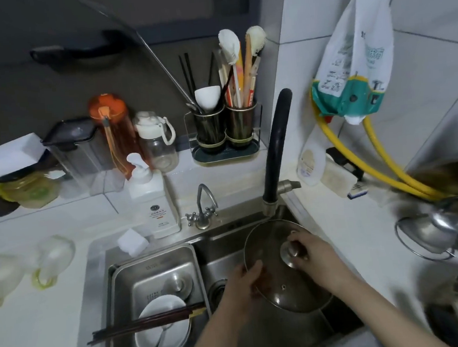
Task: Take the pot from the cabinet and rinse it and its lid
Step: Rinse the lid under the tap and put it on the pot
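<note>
1. We are holding the round glass lid with its metal rim and steel knob [280, 270] tilted over the right basin of the stainless steel sink [227, 244], just under the black gooseneck faucet [275, 148].
2. Our right hand [313, 256] is clamped on the knob; our left hand [243, 283] is pressing its fingers against the lid's left rim and underside, a looser grip.
3. We are judging the glass to be wet and slick, so it could be slipping off the left fingers and knocking the sink wall or the faucet's base, which is sitting near its upper edge.
4. Tilting further could be sending water onto the white counter [335, 236].
5. The lid is looking clear, faintly brownish, with a small vent hole near its lower edge; we cannot tell whether water is running.
6. The blurred steel vessel on the right counter [440, 229] may be the pot; we cannot be sure.
</note>
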{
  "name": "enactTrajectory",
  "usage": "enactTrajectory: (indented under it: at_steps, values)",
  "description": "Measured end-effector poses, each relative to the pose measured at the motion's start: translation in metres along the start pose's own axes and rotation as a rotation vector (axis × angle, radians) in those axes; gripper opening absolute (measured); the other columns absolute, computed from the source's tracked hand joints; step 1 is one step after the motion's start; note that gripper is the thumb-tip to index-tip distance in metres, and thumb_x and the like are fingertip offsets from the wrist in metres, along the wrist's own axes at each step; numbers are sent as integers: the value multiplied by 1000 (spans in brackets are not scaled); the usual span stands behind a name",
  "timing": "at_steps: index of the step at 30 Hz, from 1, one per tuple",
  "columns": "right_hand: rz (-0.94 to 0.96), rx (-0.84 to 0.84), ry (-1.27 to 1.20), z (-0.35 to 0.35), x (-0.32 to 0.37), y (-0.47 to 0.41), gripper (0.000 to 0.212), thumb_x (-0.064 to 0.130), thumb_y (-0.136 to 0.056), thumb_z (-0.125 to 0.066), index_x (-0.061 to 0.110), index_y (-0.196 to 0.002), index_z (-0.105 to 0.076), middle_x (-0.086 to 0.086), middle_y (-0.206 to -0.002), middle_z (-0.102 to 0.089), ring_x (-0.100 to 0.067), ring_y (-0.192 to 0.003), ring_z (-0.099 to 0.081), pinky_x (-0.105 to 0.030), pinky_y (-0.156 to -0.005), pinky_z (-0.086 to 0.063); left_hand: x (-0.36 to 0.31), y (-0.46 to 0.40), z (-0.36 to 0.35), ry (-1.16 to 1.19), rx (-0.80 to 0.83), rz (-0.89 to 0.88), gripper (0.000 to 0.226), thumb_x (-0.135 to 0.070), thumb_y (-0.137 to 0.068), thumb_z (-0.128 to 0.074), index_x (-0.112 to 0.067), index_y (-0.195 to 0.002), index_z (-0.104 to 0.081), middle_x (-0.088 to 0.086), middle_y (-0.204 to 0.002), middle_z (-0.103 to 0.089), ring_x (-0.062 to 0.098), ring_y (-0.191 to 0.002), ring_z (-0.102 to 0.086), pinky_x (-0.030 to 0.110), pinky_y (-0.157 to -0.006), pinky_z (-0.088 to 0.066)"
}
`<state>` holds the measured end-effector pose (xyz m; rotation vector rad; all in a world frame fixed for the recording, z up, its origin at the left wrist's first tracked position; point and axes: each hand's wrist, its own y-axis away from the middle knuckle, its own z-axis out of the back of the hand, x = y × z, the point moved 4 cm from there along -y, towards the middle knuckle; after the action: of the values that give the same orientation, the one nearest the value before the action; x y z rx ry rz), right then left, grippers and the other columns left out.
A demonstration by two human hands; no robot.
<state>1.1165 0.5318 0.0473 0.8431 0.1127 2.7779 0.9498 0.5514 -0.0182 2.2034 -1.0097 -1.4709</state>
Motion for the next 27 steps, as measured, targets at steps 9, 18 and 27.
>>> enactTrajectory:
  at_steps: [9, 18, 27]
  values:
    - [10, 152, -80, 2, -15, -37, 32, 36, -90, -56, 21, -118, -59, 1, -111, -64, -13, -100, -60, -5, -70, -39, -7, 3, 6, 307, -72, -48, 15, 7, -87, -51, 3, -96, -62, 18, -72, -73, 26, -58, -71, 32, -48, -57]
    - [-272, 6, -349, 22, -83, -112, 57, 32, -90, -57, 7, -137, -38, -15, -138, -48, -30, -119, -53, -39, -101, -41, -17, 5, -1, 343, -119, -146, 27, -3, -84, -57, -2, -110, -61, 14, -87, -75, 18, -66, -72, 27, -56, -59]
    - [-162, -35, -379, 18, -99, -189, 15, 27, -92, -51, 13, -98, -50, -6, -95, -53, -22, -90, -52, -34, -79, -40, -12, 6, -8, 243, -258, -194, 22, -10, -87, -59, -7, -108, -66, 14, -88, -75, 19, -64, -72, 24, -54, -57]
